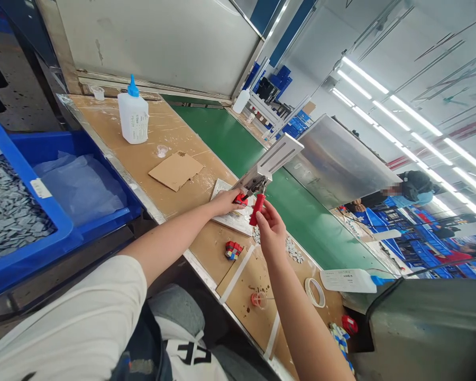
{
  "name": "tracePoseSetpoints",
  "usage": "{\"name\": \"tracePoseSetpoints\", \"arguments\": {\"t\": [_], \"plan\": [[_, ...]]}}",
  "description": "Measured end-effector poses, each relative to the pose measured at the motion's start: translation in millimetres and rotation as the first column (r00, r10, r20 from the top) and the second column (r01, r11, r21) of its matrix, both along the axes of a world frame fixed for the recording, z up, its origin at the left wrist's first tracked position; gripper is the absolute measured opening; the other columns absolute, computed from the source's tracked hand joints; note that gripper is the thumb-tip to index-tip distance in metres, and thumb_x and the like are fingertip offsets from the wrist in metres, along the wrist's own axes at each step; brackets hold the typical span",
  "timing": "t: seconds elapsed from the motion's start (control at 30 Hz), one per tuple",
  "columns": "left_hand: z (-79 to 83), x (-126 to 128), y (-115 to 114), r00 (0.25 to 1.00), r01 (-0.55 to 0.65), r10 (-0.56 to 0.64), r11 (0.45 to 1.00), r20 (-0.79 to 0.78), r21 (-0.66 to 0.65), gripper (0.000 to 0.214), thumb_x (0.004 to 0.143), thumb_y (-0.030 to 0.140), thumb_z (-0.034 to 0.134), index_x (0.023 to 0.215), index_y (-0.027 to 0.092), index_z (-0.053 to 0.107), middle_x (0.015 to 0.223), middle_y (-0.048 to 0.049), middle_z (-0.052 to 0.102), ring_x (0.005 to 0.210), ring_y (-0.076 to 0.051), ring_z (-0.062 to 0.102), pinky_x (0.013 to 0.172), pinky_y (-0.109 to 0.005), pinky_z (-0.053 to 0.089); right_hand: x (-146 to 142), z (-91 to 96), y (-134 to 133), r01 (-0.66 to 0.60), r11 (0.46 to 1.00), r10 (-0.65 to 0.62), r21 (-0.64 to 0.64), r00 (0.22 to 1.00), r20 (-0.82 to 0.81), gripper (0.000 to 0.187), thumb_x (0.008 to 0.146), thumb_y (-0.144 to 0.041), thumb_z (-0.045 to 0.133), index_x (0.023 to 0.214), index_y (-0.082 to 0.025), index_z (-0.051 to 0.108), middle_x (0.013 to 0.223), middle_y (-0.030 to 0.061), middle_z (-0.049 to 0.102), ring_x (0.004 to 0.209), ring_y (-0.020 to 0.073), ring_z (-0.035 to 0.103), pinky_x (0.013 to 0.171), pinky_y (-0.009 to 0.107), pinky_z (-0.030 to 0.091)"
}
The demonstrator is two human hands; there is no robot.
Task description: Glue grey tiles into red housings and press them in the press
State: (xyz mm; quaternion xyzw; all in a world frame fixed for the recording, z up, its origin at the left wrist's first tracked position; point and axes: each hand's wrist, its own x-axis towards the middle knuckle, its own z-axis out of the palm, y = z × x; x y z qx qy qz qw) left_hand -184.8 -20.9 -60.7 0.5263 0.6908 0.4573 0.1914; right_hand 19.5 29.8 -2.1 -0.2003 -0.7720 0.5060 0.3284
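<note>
Pinching the red handle (257,210) between fingers of the right hand (273,229); reaching with the left hand (224,203) to the red piece (241,199) at its fingertips, cannot tell whether pinched. Swing evenly, keeping left fingers clear of the clamp fixture (276,156) just beyond.

Right hand (272,231) grasps the red handle (258,207) of a metal fixture (278,153); left hand (224,203) is at a red part (241,199) low on it. Blue-capped bottle (133,119) stands upright on brown bench (107,119), cardboard piece (176,171) nearby
</note>
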Motion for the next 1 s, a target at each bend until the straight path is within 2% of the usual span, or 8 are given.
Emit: {"name": "tracePoseSetpoints", "arguments": {"t": [0.13, 0.3, 0.5, 0.57, 0.63, 0.73, 0.9, 1.0], "plan": [[-1.3, -0.6, 1.4, 1.000, 0.003, -0.004, 1.000, 0.029, 0.010, 0.048, 0.086, 0.045, 0.078, 0.129, 0.027, 0.065, 0.112, -0.0008, 0.079, 0.109, -0.025, 0.073, 0.109, -0.039, 0.053, -4.5, 7.9, 1.1, -0.078, 0.997, 0.078, -0.002, 0.991, 0.104, 0.059, 0.095, -0.054, 0.071, 0.144, -0.021, 0.064, 0.115, 0.0112, 0.078, 0.099, 0.0238, 0.075, 0.087, 0.044, 0.065], [-3.4, -1.0, 2.9, 0.997, 0.011, -0.013, 1.000, 0.075, 0.025, 0.047, 0.083, 0.041, 0.080, 0.125, 0.027, 0.066, 0.113, -0.0013, 0.079, 0.110, -0.025, 0.073, 0.106, -0.038, 0.055, -9.4, 16.9, -2.1, -0.136, 0.977, 0.106, 0.163, 0.978, 0.181, 0.054, 0.098, -0.058, 0.065, 0.138, -0.021, 0.065, 0.097, 0.0061, 0.077, 0.082, 0.0206, 0.073, 0.079, 0.041, 0.065], [-2.3, -3.4, -0.8, 0.988, 0.045, -0.053, 0.997, 0.145, 0.058, 0.048, 0.079, 0.041, 0.080, 0.123, 0.023, 0.067, 0.116, -0.0043, 0.079, 0.111, -0.026, 0.073, 0.106, -0.041, 0.057, -14.2, 17.2, 8.1, -0.192, 0.945, 0.108, 0.265, 0.947, 0.301, 0.051, 0.099, -0.061, 0.063, 0.129, -0.020, 0.063, 0.103, 0.0086, 0.076, 0.086, 0.0213, 0.073, 0.077, 0.038, 0.062], [-0.8, -5.9, -1.5, 0.981, 0.071, -0.081, 0.995, 0.173, 0.067, 0.042, 0.082, 0.039, 0.073, 0.121, 0.023, 0.070, 0.118, -0.0047, 0.079, 0.113, -0.027, 0.073, 0.107, -0.042, 0.057, -16.5, 14.4, 14.2, -0.198, 0.942, 0.100, 0.270, 0.936, 0.338, 0.052, 0.099, -0.062, 0.063, 0.128, -0.019, 0.062, 0.104, 0.0096, 0.076, 0.089, 0.0226, 0.073, 0.076, 0.038, 0.061], [0.9, -8.9, -1.0, 0.971, 0.097, -0.112, 0.992, 0.212, 0.079, 0.034, 0.089, 0.034, 0.059, 0.118, 0.022, 0.072, 0.120, -0.0043, 0.080, 0.114, -0.025, 0.073, 0.108, -0.041, 0.057, -19.7, 11.1, 20.1, -0.198, 0.937, 0.081, 0.287, 0.924, 0.373, 0.052, 0.098, -0.062, 0.063, 0.125, -0.018, 0.061, 0.104, 0.0104, 0.076, 0.093, 0.0239, 0.073, 0.078, 0.038, 0.059], [2.6, -12.4, 1.0, 0.953, 0.106, -0.129, 0.990, 0.272, 0.098, 0.041, 0.094, 0.027, 0.040, 0.116, 0.020, 0.074, 0.126, -0.0053, 0.079, 0.121, -0.023, 0.070, 0.113, -0.040, 0.054, -25.3, 7.5, 26.5, -0.202, 0.920, 0.052, 0.337, 0.912, 0.406, 0.049, 0.097, -0.062, 0.064, 0.117, -0.018, 0.061, 0.100, 0.0101, 0.075, 0.091, 0.0237, 0.070, 0.077, 0.037, 0.057], [0.5, -12.4, 2.6, 0.936, 0.111, -0.147, 0.985, 0.321, 0.128, 0.046, 0.101, 0.039, 0.036, 0.113, 0.021, 0.076, 0.126, -0.0042, 0.079, 0.127, -0.025, 0.067, 0.121, -0.042, 0.047, -24.7, 10.5, 29.5, -0.204, 0.906, 0.032, 0.372, 0.907, 0.419, 0.045, 0.098, -0.061, 0.064, 0.114, -0.020, 0.063, 0.096, 0.0072, 0.074, 0.082, 0.0203, 0.066, 0.073, 0.034, 0.054], [-3.0, -10.7, 3.1, 0.936, 0.076, -0.122, 0.986, 0.329, 0.147, 0.051, 0.104, 0.048, 0.035, 0.112, 0.021, 0.077, 0.124, -0.0047, 0.079, 0.125, -0.025, 0.067, 0.120, -0.041, 0.046, -6.5, 16.4, 22.8, -0.198, 0.905, -0.037, 0.376, 0.845, 0.534, 0.054, 0.093, -0.065, 0.068, 0.121, -0.019, 0.064, 0.099, 0.0066, 0.073, 0.077, 0.0187, 0.065, 0.070, 0.034, 0.052]]}}
